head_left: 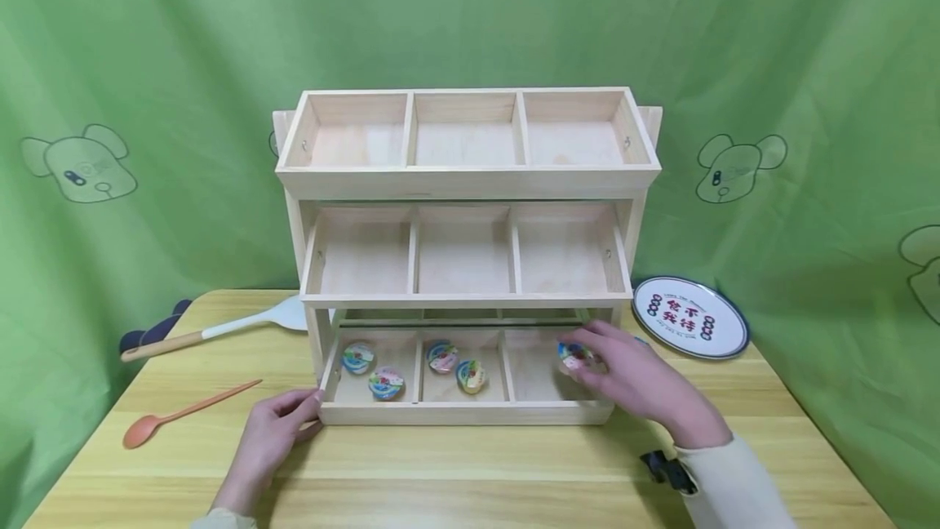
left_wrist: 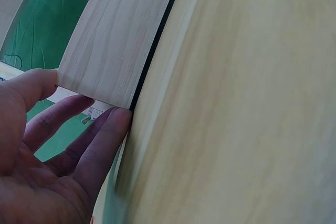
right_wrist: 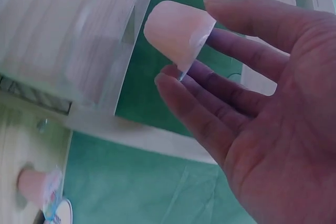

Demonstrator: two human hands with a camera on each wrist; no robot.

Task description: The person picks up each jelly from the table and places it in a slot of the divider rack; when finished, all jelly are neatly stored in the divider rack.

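Observation:
In the head view, my right hand (head_left: 639,374) is over the right compartment of the wooden rack's bottom tray (head_left: 470,415). It pinches a jelly cup (head_left: 573,355) by the lid's rim. The right wrist view shows this cup's pink body (right_wrist: 176,30) tilted between thumb and fingers. At the tray's left front corner, my left hand (head_left: 272,435) grips the end of the front board (left_wrist: 118,40) between thumb and fingers. Two jelly cups (head_left: 386,383) lie in the tray's left compartment and two more jelly cups (head_left: 472,376) in the middle one.
Above are the rack's middle tray (head_left: 466,300) and top tray (head_left: 470,182), each with three compartments. A spatula (head_left: 220,329) and an orange spoon (head_left: 169,419) lie left, an oval plate (head_left: 690,318) right. Another pink jelly cup (right_wrist: 37,187) stands on the table. Green cloth (head_left: 470,15) hangs behind.

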